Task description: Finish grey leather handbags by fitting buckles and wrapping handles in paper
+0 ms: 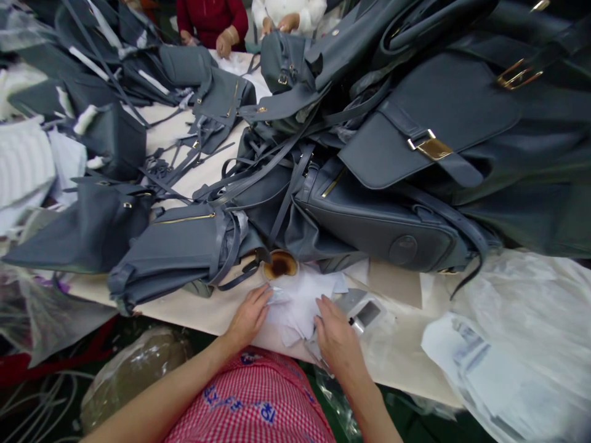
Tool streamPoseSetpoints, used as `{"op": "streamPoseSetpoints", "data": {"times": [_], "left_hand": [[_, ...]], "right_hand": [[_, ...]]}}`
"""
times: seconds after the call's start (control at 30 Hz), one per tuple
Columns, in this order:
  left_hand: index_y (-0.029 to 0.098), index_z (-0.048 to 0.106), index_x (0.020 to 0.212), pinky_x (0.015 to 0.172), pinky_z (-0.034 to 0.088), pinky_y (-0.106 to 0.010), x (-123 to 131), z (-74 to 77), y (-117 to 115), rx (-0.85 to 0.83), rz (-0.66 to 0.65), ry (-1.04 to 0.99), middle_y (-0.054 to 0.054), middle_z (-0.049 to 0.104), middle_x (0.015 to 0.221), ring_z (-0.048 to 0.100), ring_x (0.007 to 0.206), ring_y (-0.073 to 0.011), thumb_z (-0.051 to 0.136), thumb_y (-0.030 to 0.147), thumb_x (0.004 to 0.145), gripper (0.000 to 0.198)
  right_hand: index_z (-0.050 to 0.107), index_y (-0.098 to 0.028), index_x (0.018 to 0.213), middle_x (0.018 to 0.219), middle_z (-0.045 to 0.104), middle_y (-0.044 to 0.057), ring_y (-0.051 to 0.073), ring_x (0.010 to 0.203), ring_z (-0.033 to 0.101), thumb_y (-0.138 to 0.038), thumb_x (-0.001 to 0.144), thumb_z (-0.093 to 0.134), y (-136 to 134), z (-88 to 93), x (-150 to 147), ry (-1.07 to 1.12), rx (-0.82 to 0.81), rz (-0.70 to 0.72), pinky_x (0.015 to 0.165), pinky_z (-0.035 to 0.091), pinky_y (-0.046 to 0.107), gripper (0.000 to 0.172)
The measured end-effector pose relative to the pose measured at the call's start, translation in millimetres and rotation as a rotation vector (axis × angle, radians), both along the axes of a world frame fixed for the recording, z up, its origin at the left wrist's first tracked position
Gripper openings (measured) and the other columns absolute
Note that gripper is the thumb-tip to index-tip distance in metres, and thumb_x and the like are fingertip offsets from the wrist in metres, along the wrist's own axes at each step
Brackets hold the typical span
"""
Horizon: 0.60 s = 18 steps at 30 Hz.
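Crumpled white tissue paper (302, 301) lies on the table's near edge, between my two hands. My left hand (249, 315) rests at its left side, fingers stretched out and fingertips touching the paper. On the opposite side, my right hand (338, 337) lies with its fingers extended along the paper's edge. A small grey device with a dark screen (368, 314) sits just beyond my right hand, partly under clear plastic. Behind the paper stands a round container with brown contents (280, 264). Closest to my left hand is a dark grey bag with a gold zip (184, 237).
Dark grey leather bags (378, 215) pile high on the right, with straps hanging down. More bags (106, 141) cover the left. White sheets and plastic (498, 369) spread over the right corner. Across the table (406, 357), two people work; one wears a red sleeve (237, 21).
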State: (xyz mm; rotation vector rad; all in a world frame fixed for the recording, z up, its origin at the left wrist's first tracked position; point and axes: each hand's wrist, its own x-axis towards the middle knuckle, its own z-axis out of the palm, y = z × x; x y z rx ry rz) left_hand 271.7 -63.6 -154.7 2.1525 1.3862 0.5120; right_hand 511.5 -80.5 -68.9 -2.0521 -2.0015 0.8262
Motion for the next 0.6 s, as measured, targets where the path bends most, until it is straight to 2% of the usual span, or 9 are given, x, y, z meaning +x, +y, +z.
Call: {"op": "streamPoseSetpoints", "data": {"times": [0.07,0.13,0.2,0.3,0.4,0.5,0.6], "left_hand": [[0.018,0.055,0.131,0.107,0.045,-0.051,-15,-1.8,5,0.009,0.049,0.023,-0.014,0.051,0.143,0.049,0.13,-0.0272,0.042,0.014,0.093,0.041],[0.017,0.057,0.129,0.108,0.043,-0.052,-30,-3.4,9,0.021,0.095,0.068,-0.014,0.05,0.144,0.048,0.132,-0.0284,0.042,0.014,0.092,0.039],[0.016,0.057,0.129,0.11,0.042,-0.052,-42,-4.1,12,0.031,0.118,0.107,-0.015,0.05,0.144,0.047,0.132,-0.0289,0.043,0.013,0.092,0.04],[0.016,0.057,0.129,0.11,0.041,-0.053,-48,-2.5,12,0.025,0.102,0.139,-0.015,0.05,0.144,0.047,0.132,-0.0288,0.045,0.012,0.091,0.04],[0.017,0.056,0.13,0.11,0.038,-0.054,-42,1.2,10,0.001,0.096,0.189,-0.015,0.045,0.148,0.043,0.135,-0.0303,0.05,0.012,0.089,0.041],[0.016,0.056,0.129,0.112,0.034,-0.056,-36,4.2,7,-0.032,0.091,0.258,-0.017,0.04,0.152,0.039,0.138,-0.0329,0.055,0.012,0.087,0.043],[0.015,0.055,0.129,0.112,0.031,-0.056,-33,4.8,7,-0.047,0.08,0.3,-0.018,0.038,0.153,0.036,0.14,-0.0332,0.056,0.013,0.086,0.043]], "right_hand": [[0.046,-0.001,0.14,0.148,0.043,0.026,0.039,0.139,0.037,-0.019,0.077,0.06,15,-14.2,-26,-0.206,-0.063,0.105,0.113,0.032,0.051,0.067],[0.034,-0.001,0.147,0.153,0.033,0.029,0.044,0.142,0.028,-0.017,0.067,0.072,24,-26.4,-39,-0.306,-0.116,0.165,0.113,0.027,0.057,0.09],[0.032,0.0,0.148,0.153,0.03,0.032,0.045,0.141,0.028,-0.01,0.064,0.073,29,-35.5,-45,-0.319,-0.134,0.187,0.112,0.029,0.055,0.094],[0.037,0.001,0.145,0.149,0.036,0.033,0.041,0.138,0.035,-0.003,0.07,0.061,36,-42.4,-44,-0.294,-0.125,0.185,0.107,0.037,0.047,0.079],[0.049,-0.003,0.137,0.139,0.05,0.028,0.035,0.129,0.048,-0.002,0.081,0.043,45,-40.8,-35,-0.23,-0.116,0.177,0.101,0.044,0.043,0.056],[0.061,-0.011,0.125,0.129,0.062,0.019,0.027,0.119,0.056,-0.002,0.082,0.037,54,-30.4,-18,-0.118,-0.114,0.15,0.1,0.044,0.037,0.051],[0.065,-0.016,0.121,0.115,0.07,0.012,0.024,0.103,0.065,-0.005,0.079,0.037,58,-13.9,5,0.006,-0.104,0.052,0.096,0.046,0.035,0.051]]}}
